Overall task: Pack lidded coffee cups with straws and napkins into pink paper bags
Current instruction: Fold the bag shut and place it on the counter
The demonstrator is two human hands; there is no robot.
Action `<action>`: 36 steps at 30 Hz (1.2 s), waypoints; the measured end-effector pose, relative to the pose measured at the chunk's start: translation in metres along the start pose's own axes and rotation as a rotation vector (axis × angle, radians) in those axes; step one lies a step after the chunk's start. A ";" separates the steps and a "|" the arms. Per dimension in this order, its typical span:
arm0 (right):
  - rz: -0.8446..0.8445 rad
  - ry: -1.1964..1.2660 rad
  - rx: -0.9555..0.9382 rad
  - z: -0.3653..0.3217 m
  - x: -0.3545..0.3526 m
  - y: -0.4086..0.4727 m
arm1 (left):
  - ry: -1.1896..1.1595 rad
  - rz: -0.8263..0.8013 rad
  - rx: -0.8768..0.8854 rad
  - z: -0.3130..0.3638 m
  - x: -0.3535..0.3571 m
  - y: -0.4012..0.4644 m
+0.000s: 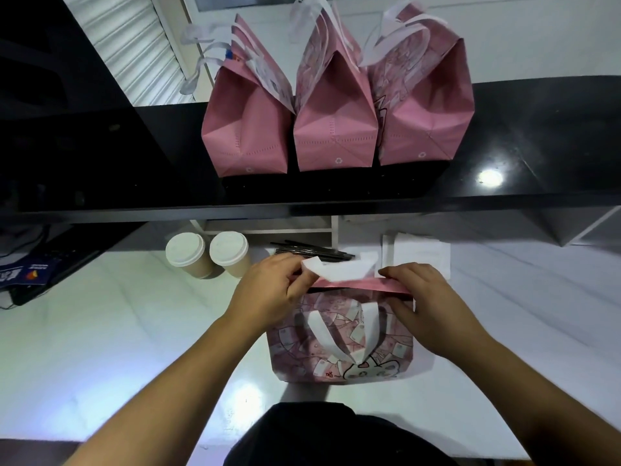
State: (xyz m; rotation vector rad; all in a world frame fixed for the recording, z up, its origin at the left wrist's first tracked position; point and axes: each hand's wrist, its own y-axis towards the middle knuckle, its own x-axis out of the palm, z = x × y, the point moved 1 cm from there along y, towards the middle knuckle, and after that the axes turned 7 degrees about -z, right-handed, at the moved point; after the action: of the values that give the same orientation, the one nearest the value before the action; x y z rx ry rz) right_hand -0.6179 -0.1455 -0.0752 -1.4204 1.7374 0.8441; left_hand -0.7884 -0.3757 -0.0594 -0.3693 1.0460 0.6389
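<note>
A pink patterned paper bag [339, 351] with white handles stands on the white counter in front of me. My left hand [268, 290] pinches the bag's top edge at the left, with a white handle strip [339, 269] by its fingers. My right hand [423, 304] grips the bag's top edge at the right. Two lidded coffee cups [208, 255] stand side by side behind my left hand. Dark straws [312, 252] lie in a bundle behind the bag. White napkins [418, 253] lie to the right of the straws. What the bag holds is hidden.
Three pink bags [336, 129] stand in a row on the raised black shelf [521, 156] at the back. A dark keyboard and a blue card [30, 272] lie at the far left. The white counter [117, 348] stretches to both sides.
</note>
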 end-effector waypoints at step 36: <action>0.047 -0.208 -0.174 -0.007 -0.008 0.012 | 0.104 0.051 0.150 -0.022 0.008 -0.029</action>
State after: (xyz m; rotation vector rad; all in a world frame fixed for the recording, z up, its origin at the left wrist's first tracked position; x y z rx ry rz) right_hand -0.6292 -0.1450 -0.0641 -1.3535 1.5758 1.1497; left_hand -0.7820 -0.4079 -0.0778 -0.2478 1.1987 0.5879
